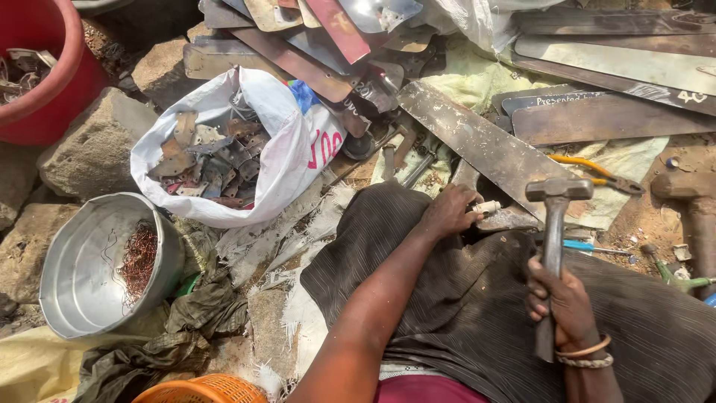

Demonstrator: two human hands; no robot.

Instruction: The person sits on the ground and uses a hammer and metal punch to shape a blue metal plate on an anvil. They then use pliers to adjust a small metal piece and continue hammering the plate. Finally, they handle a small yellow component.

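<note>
Gripping a hammer (556, 224) upright, right hand (563, 302); left hand (450, 211) pinching a small metal piece (488, 207).

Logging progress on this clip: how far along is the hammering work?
Done: cut metal pieces fill the white bag. In hand: the left hand pins a small fitting on the long blade; the right hand holds the hammer raised. Left: flat strips lie piled behind.

Between the raised hammer (556, 246) head and the small white piece (488, 207) lies a short open gap. Behind it a long rusty blade (485, 145) crowds in, with yellow-handled pliers (597, 173) to the right. Leftward, the white sack of scrap (287, 160) and the steel bowl (82, 261) block the way.
</note>
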